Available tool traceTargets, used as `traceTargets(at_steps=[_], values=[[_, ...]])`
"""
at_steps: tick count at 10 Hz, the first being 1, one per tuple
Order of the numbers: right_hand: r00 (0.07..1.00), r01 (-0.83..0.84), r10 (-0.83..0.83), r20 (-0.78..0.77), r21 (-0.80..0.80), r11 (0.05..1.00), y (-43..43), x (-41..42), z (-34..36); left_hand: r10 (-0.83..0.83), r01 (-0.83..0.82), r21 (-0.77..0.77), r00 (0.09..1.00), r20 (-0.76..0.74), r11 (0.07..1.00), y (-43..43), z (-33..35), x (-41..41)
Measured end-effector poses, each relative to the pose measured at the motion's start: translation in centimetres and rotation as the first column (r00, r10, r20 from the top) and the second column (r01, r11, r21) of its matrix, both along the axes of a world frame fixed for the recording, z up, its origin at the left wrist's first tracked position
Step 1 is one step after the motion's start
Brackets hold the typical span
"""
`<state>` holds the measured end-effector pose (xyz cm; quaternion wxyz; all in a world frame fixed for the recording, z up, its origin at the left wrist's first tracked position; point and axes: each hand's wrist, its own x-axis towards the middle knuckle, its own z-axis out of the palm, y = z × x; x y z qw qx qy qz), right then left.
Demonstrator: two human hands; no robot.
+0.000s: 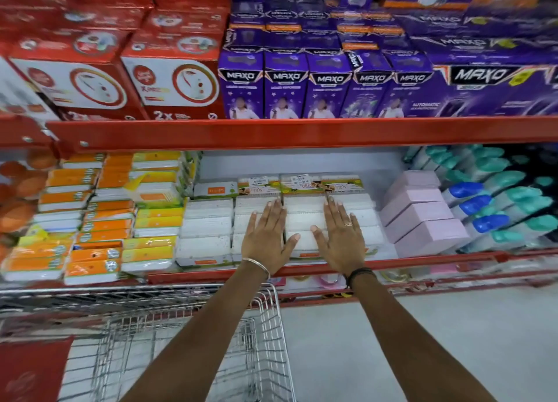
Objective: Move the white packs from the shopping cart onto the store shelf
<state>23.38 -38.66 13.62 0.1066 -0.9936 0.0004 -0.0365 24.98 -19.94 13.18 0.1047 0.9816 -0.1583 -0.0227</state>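
Observation:
Several white packs (305, 217) lie in rows on the store shelf (302, 270), between orange-yellow packs and pink boxes. My left hand (267, 238) rests flat on the packs, fingers spread, palm down. My right hand (341, 235) lies flat beside it on the same stack, also with fingers apart. Neither hand grips anything. The wire shopping cart (271, 326) stands below the shelf at the lower left; no white packs show inside it.
Orange and yellow packs (90, 220) fill the shelf's left. Pink boxes (419, 214) and blue- and teal-capped bottles (489, 202) stand to the right. A red beam (302, 131) carries red boxes (120, 78) and purple MAXO boxes (332, 84) above. Grey floor (453, 326) lies right of the cart.

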Motion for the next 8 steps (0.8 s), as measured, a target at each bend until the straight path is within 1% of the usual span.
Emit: traceTargets(at_steps=[2, 3, 5, 6, 7, 8], values=[[0.999, 0.019, -0.019, 0.038, 0.010, 1.000, 0.1, 0.3, -0.8, 0.021, -0.025, 0.046, 0.997, 0.074, 0.999, -0.4, -0.8, 0.1], [0.999, 0.009, -0.009, 0.041, -0.002, 1.000, 0.0, 0.3, -0.9, 0.020, -0.024, 0.053, 0.998, 0.064, 0.998, -0.6, -0.8, 0.1], [1.000, -0.017, 0.017, -0.020, 0.007, 1.000, 0.1, -0.1, -0.2, 0.013, -0.013, 0.067, 1.000, -0.007, 0.998, -0.4, 0.4, -0.1], [1.000, -0.027, 0.027, 0.010, 0.047, 0.999, 0.7, -1.2, 1.2, 0.003, -0.005, 0.051, 0.999, 0.036, 0.999, 0.1, 1.8, -1.3], [0.984, -0.046, 0.030, 0.175, 0.089, 0.995, 2.0, -2.2, 3.4, -0.012, 0.016, -0.025, 0.984, 0.176, 1.000, 1.0, 3.5, -2.8], [0.935, -0.096, 0.042, 0.353, 0.137, 0.986, 4.2, -3.9, 7.3, -0.012, 0.051, -0.120, 0.952, 0.305, 0.992, 2.2, 6.4, -5.1]])
